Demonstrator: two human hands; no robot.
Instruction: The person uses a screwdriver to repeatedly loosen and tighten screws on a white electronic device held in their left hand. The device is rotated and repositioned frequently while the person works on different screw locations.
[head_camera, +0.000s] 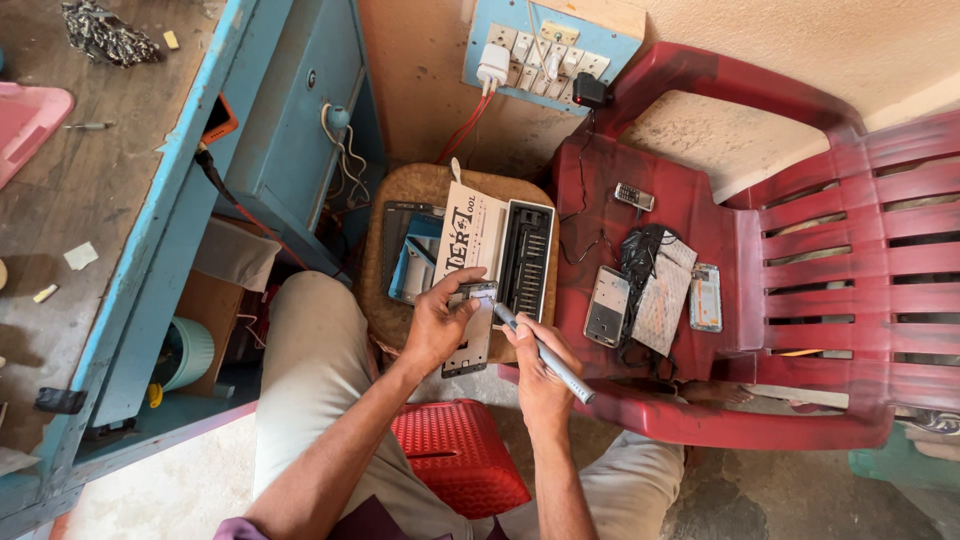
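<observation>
My left hand (437, 322) is wrapped around a phone (473, 330), holding it over the round stool (385, 310) beside the open screwdriver kit (505, 255). My right hand (540, 372) is closed on a grey screwdriver (545, 352), its tip touching the phone's edge. I judge it best to keep the phone braced flat and the driver square to the screw. The screw itself is too small to see, and my fingers hide the phone's upper part.
</observation>
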